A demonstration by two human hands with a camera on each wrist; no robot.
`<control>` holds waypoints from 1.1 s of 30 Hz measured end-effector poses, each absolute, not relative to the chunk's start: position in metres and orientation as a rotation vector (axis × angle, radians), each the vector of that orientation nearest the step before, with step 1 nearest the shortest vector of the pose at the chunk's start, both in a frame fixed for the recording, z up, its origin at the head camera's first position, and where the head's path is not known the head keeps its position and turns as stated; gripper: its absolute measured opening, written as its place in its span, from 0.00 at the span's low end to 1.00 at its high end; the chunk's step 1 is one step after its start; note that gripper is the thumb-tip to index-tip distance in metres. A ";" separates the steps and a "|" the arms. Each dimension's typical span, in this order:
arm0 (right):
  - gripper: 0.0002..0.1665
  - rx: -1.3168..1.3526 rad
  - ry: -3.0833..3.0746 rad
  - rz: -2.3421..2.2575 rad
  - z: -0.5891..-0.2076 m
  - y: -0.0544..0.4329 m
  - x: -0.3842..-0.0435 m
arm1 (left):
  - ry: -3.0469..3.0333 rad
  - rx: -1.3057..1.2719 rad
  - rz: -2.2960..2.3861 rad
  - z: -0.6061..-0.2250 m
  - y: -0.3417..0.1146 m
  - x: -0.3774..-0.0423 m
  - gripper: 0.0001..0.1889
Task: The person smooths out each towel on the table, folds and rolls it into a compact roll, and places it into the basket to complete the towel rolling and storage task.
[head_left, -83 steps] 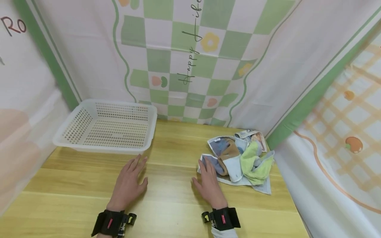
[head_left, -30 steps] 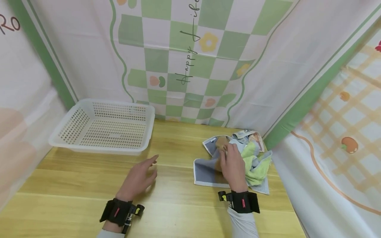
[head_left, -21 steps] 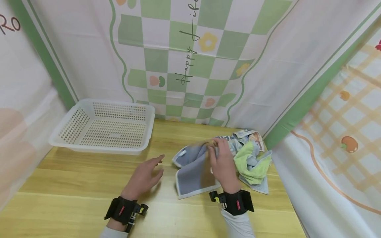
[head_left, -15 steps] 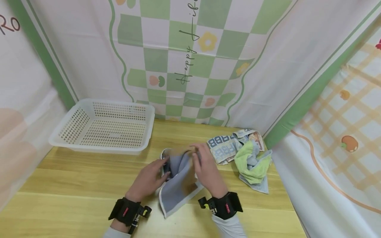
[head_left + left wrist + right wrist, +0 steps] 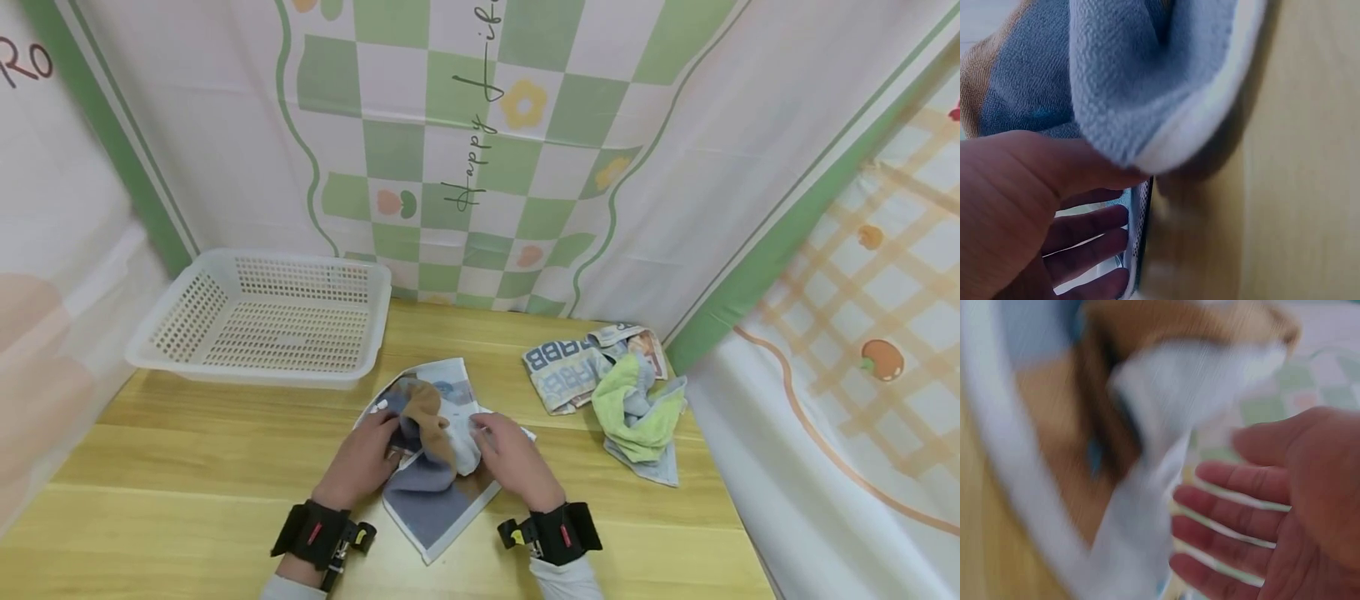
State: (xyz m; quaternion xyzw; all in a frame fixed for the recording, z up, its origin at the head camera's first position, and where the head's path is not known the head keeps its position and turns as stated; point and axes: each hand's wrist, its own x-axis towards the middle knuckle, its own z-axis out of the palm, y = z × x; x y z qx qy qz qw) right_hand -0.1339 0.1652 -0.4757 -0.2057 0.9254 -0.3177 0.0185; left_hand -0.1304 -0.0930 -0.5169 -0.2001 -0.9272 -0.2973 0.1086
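A crumpled grey, brown and white towel (image 5: 431, 492) lies on the wooden table between both hands. My left hand (image 5: 358, 462) is at its left side. In the left wrist view, the left thumb touches a grey fold of the towel (image 5: 1129, 94), while the fairly straight fingers lie by its edge lower down. My right hand (image 5: 517, 462) is at the towel's right side. The right wrist view, blurred, shows straight, spread fingers beside the white part of the towel (image 5: 1154, 394), with nothing gripped.
A white perforated plastic basket (image 5: 378, 333) stands at the back left. On the right lie a green and grey towel (image 5: 637, 417) and a lettered white and blue towel (image 5: 562, 371), bunched together. A patterned curtain (image 5: 465, 167) hangs behind the table (image 5: 225, 475).
My right hand took the grey and brown towel from the right pile, carried it left to the middle and let it go. My left hand moved right to meet it. The lettered towel is uncovered.
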 end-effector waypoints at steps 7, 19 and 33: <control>0.28 -0.399 3.045 -0.761 -0.493 0.184 -0.134 | -2.740 -0.510 -0.833 -0.514 -0.105 -0.122 0.14; 0.29 -0.276 3.010 -0.664 -0.484 0.240 -0.147 | -2.992 -0.279 -0.831 -0.499 -0.145 -0.097 0.09; 0.67 -0.302 2.845 -0.802 -0.482 0.186 -0.091 | -2.832 -0.533 -0.734 -0.494 -0.130 -0.135 0.25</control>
